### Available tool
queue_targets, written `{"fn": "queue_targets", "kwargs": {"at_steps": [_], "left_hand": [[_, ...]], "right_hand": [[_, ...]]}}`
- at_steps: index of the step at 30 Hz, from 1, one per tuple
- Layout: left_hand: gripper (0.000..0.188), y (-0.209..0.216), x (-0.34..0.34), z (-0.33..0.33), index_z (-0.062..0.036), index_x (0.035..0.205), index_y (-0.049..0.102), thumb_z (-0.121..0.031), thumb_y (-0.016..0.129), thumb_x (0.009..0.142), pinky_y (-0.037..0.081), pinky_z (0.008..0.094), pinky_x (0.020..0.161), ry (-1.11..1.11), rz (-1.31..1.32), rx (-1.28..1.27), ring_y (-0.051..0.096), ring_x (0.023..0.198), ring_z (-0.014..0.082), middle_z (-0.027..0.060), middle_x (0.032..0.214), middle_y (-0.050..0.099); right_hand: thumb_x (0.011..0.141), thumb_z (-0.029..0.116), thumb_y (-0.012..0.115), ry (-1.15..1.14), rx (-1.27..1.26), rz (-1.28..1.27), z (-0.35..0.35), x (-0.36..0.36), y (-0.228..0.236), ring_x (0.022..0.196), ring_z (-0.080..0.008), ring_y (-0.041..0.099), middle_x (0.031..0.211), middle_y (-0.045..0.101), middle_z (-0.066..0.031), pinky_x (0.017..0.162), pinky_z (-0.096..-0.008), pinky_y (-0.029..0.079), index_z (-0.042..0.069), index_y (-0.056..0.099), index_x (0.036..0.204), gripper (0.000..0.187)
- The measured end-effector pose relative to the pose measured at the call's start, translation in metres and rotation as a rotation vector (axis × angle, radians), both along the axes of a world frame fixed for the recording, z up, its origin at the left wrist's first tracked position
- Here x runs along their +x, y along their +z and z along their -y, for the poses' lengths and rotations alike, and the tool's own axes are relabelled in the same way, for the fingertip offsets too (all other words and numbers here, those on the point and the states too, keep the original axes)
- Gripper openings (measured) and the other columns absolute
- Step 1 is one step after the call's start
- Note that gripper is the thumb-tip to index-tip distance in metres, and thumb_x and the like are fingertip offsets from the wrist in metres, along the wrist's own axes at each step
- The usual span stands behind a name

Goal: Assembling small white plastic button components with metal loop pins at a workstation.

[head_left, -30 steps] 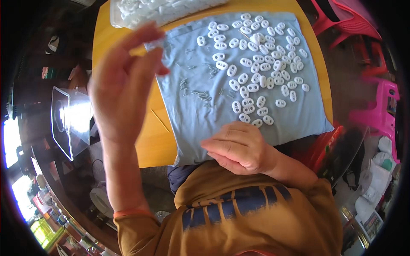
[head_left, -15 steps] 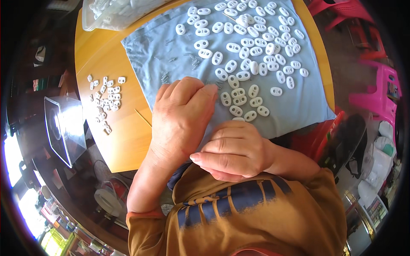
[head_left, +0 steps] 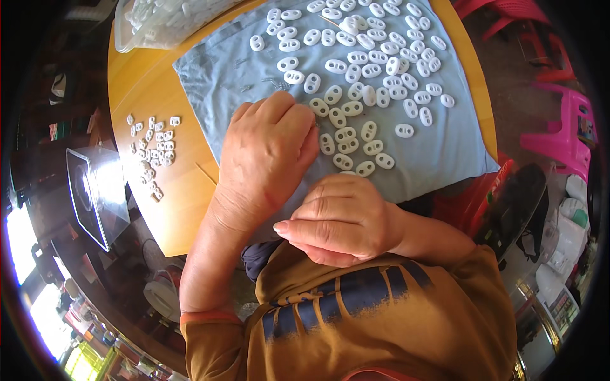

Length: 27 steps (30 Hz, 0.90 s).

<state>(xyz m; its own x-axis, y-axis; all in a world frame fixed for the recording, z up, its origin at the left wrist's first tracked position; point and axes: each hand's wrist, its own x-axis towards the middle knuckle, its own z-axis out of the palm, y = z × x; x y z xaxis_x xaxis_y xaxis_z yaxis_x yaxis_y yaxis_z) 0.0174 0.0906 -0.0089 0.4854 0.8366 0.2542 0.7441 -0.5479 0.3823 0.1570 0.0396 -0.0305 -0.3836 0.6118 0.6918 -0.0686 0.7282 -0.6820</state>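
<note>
Nearby, white two-holed pieces [head_left: 369,96], right of curled left grip [head_left: 267,149], beyond curled right grip [head_left: 343,219]; both grips' contents hidden.

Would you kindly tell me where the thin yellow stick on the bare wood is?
In the head view, the yellow stick lies left of centre on the wooden tabletop, between the small white pieces and the person's left hand.

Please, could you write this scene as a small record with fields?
Left hand: curled over the blue cloth; any contents hidden
Right hand: curled near the cloth's lower edge; any contents hidden
On cloth: white two-holed pieces, tiny metallic pieces
Table, left side: smaller white pieces, thin yellowish stick
Table, far side: clear container holding white items
</note>
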Motion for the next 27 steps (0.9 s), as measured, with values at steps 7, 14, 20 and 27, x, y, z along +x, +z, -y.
{"fn": "queue_targets", "kwargs": {"at_steps": [7,14,20,27], "left_hand": [[0.016,0.009,-0.010,0.029,-0.0062,0.071,0.057,0.004,0.067,0.063,0.041,0.0270,0.050,0.209,0.353,-0.119,0.051,0.057,0.0169,0.0040,0.068,0.054],[0.022,0.025,-0.022,0.061,-0.0036,0.073,0.060,0.006,0.068,0.055,0.039,0.0268,0.047,0.199,0.501,-0.011,0.049,0.053,0.0167,0.0058,0.068,0.054],[0.026,0.014,-0.030,0.065,-0.0040,0.078,0.059,-0.003,0.070,0.055,0.038,0.0298,0.050,0.072,0.383,0.178,0.049,0.055,0.0178,0.0043,0.071,0.052],[0.029,0.012,-0.037,0.069,-0.0027,0.082,0.061,0.004,0.070,0.054,0.038,0.0296,0.048,0.074,0.494,0.152,0.048,0.054,0.0196,0.0051,0.069,0.052]], "right_hand": [[0.073,-0.004,0.060,-0.089,-0.143,-0.104,-0.003,0.006,0.003,0.058,-0.0189,0.056,0.072,0.060,-0.0078,0.050,-0.0276,0.043,-0.003,0.060,0.098,0.024],[0.077,0.002,0.065,0.004,-0.598,0.043,-0.005,0.005,0.032,0.056,-0.0173,0.054,0.071,0.056,-0.0092,0.048,-0.0270,0.042,-0.002,0.060,0.090,0.015],[0.084,0.005,0.061,0.178,-1.178,-0.109,0.005,0.006,0.034,0.065,-0.0075,0.054,0.079,0.060,-0.0049,0.059,-0.0205,0.043,-0.002,0.060,0.092,0.011],[0.087,0.005,0.057,0.229,-1.241,-0.075,0.001,0.003,0.038,0.067,-0.0042,0.052,0.078,0.059,-0.0027,0.059,-0.0177,0.042,-0.003,0.060,0.093,0.010]]}}
